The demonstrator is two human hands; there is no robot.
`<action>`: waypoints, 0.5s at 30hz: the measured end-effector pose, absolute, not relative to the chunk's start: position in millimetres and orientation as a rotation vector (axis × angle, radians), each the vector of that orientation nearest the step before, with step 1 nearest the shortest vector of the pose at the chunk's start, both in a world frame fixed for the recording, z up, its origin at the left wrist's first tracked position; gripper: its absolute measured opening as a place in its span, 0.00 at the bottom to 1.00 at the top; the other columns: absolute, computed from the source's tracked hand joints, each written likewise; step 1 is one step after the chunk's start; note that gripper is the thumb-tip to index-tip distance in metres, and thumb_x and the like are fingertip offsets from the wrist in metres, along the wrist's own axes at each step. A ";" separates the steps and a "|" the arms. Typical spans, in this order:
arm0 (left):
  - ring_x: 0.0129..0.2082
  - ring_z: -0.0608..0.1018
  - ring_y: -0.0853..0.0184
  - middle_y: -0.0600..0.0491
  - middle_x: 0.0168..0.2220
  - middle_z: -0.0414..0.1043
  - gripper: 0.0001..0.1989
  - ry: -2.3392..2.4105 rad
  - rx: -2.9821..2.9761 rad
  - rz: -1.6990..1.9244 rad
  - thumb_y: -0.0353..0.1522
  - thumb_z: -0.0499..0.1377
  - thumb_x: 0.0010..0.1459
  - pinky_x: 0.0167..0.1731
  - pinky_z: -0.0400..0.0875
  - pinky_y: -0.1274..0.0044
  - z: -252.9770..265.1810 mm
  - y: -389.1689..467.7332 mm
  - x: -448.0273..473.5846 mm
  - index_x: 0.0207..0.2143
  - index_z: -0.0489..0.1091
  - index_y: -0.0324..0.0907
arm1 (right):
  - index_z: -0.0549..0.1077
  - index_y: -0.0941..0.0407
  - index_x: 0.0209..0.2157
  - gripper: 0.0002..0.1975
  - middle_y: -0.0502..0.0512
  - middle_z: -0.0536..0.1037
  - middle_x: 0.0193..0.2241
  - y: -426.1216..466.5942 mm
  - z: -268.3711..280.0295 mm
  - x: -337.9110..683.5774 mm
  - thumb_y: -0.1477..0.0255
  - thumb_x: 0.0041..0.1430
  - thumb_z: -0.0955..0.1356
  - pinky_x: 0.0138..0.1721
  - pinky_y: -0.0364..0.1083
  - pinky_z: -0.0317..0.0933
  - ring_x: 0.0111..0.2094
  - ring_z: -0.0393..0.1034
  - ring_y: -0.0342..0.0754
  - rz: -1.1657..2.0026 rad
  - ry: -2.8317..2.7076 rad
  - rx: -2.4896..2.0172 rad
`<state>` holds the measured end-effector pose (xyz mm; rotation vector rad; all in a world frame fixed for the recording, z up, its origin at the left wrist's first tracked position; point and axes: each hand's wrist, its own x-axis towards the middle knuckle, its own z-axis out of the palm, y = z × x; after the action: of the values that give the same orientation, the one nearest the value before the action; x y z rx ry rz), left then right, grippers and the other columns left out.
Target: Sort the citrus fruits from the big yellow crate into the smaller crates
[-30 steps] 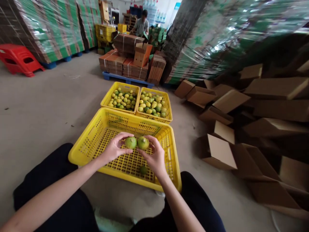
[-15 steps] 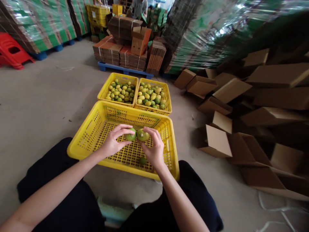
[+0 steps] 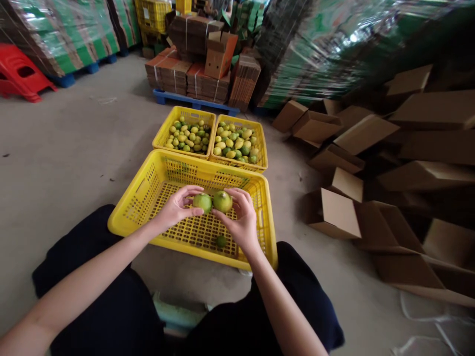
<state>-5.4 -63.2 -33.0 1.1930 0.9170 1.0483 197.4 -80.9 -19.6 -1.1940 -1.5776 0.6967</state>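
Note:
Over the large yellow crate (image 3: 129, 217), my left hand (image 3: 177, 206) grips a green lemon (image 3: 202, 202) between thumb and fingers. My right hand (image 3: 242, 217) is closed on a second, yellower green lemon (image 3: 222, 201), with its stem end facing up. The two lemons are held side by side, nearly touching. One small dark green lemon (image 3: 221, 241) lies on the crate's slotted floor below my right hand.
Beyond the large crate stand a left yellow crate (image 3: 159, 141) and a right yellow crate (image 3: 264, 148), both holding many yellow and green lemons. Flattened cartons (image 3: 170, 74) sit on a blue pallet (image 3: 193, 102). Open cardboard boxes (image 3: 339, 212) are heaped right; a red stool (image 3: 25, 74) stands left.
Both lemons have been turned in my fingers, so more of their surfaces shows. My hands stay over the crate, and the whole view has shifted slightly.

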 end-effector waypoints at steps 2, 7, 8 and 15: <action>0.40 0.78 0.66 0.51 0.44 0.75 0.26 0.900 1.118 1.058 0.38 0.74 0.43 0.43 0.75 0.72 -33.0 -63.4 -6.4 0.44 0.69 0.45 | 0.73 0.50 0.47 0.23 0.57 0.74 0.48 -78.7 -20.6 197.1 0.65 0.49 0.77 0.45 0.53 0.73 0.46 0.73 0.53 0.863 -1.473 -1.171; 0.37 0.79 0.67 0.49 0.43 0.77 0.26 0.795 1.022 1.012 0.37 0.74 0.42 0.40 0.76 0.73 -29.6 -64.8 -8.8 0.43 0.69 0.43 | 0.72 0.49 0.48 0.27 0.55 0.79 0.44 -78.0 -16.5 198.2 0.63 0.46 0.78 0.46 0.55 0.72 0.42 0.76 0.53 1.180 -1.315 -1.124; 0.38 0.80 0.66 0.49 0.43 0.77 0.26 0.781 1.013 0.996 0.37 0.74 0.42 0.40 0.77 0.73 -28.3 -65.1 -9.5 0.43 0.70 0.43 | 0.73 0.49 0.49 0.27 0.54 0.79 0.43 -78.8 -15.1 198.6 0.63 0.46 0.78 0.46 0.56 0.72 0.42 0.76 0.53 1.211 -1.299 -1.126; 0.44 0.80 0.61 0.48 0.53 0.72 0.25 0.796 0.903 0.933 0.39 0.73 0.46 0.43 0.79 0.69 -22.9 -64.8 -7.9 0.47 0.74 0.45 | 0.70 0.46 0.55 0.22 0.53 0.78 0.47 -80.0 -16.9 191.3 0.62 0.59 0.68 0.43 0.52 0.74 0.45 0.75 0.52 1.303 -1.241 -1.134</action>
<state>-7.9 -64.8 -22.9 0.9033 0.7965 0.9330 191.3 -80.0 -16.9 -1.1342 -1.2413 1.3030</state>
